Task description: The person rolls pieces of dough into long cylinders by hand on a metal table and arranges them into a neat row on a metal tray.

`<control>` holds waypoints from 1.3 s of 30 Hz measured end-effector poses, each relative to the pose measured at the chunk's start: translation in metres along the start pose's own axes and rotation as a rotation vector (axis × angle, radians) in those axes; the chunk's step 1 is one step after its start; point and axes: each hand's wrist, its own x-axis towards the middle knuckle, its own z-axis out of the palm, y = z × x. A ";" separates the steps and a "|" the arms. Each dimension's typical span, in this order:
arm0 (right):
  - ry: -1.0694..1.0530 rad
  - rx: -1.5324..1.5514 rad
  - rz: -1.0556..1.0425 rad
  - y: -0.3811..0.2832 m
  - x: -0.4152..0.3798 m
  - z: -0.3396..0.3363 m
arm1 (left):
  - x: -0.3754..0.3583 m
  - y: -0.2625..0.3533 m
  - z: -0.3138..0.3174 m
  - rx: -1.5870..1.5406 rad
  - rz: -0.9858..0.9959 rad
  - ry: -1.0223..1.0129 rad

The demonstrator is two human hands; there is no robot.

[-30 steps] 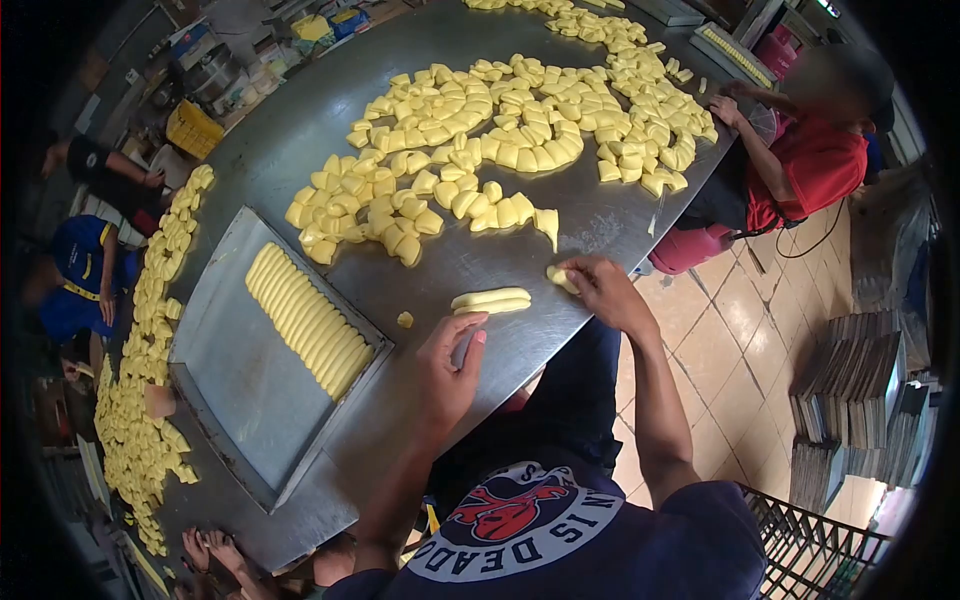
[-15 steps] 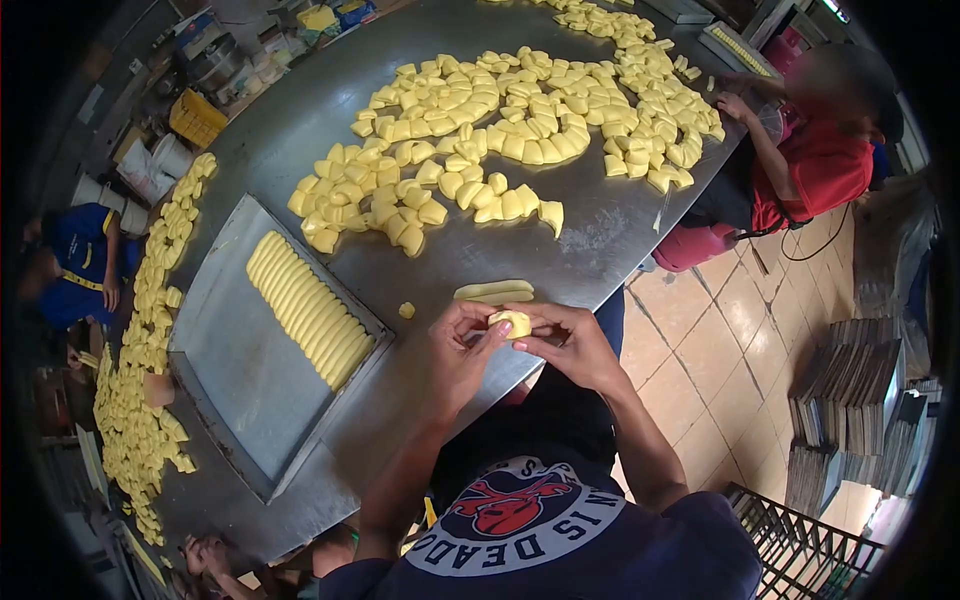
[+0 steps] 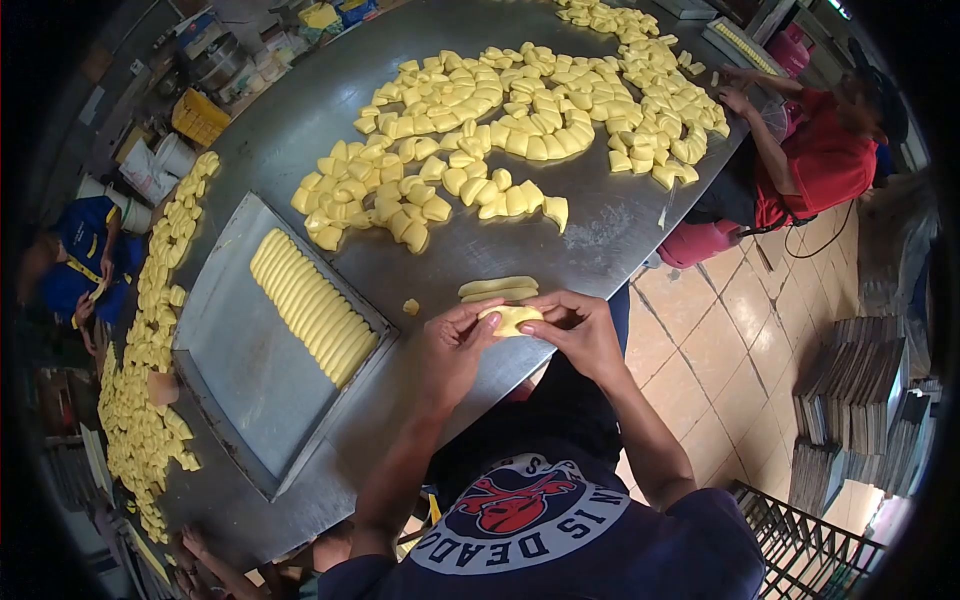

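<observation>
Between my two hands is one piece of yellow dough (image 3: pixel 512 320), stretched sideways and held just above the table's near edge. My left hand (image 3: pixel 455 345) pinches its left end, thumb on top. On the other end, my right hand (image 3: pixel 580 335) presses with thumb and fingers. Right behind my fingers lie a couple of rolled dough strips (image 3: pixel 497 289) on the metal table. A small dough scrap (image 3: pixel 411 307) sits left of them. Farther left, a metal tray (image 3: pixel 225 370) holds a row of finger-shaped dough rolls (image 3: pixel 310 308) laid side by side.
Heaps of cut dough pieces (image 3: pixel 430 95) cover much of the steel table (image 3: pixel 290 120), with another long pile (image 3: pixel 140 400) along the left. A person in red (image 3: pixel 820 150) works at the right edge; another in blue (image 3: pixel 85 245) is at left. Stacked trays (image 3: pixel 845 380) stand on the floor.
The dough in my hands has gone from a compact lump to a wider, stretched piece. My hands have moved slightly apart. The person in blue at left has moved their hands.
</observation>
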 end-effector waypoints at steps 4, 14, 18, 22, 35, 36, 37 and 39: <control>-0.026 0.210 0.068 -0.011 0.001 0.001 | 0.000 0.006 0.000 -0.006 0.037 -0.062; -0.048 0.040 -0.009 0.008 0.002 -0.001 | 0.001 0.008 -0.006 -0.064 -0.078 -0.122; -0.012 -0.055 -0.132 -0.007 -0.005 0.007 | -0.006 0.016 -0.004 0.062 -0.030 -0.132; -0.013 -0.399 -0.376 0.002 -0.002 0.003 | -0.007 0.015 0.003 0.294 -0.049 -0.024; -0.212 -0.278 -0.048 -0.020 0.005 -0.002 | -0.011 0.017 -0.013 0.650 0.297 0.012; -0.220 -0.335 -0.106 -0.021 0.006 -0.003 | -0.008 0.016 -0.018 0.593 0.204 -0.006; -0.220 -0.336 -0.106 -0.018 0.007 -0.004 | -0.006 0.015 -0.020 0.536 0.111 -0.025; -0.250 -0.395 -0.288 -0.013 0.012 -0.004 | -0.003 0.013 -0.018 0.347 0.144 -0.037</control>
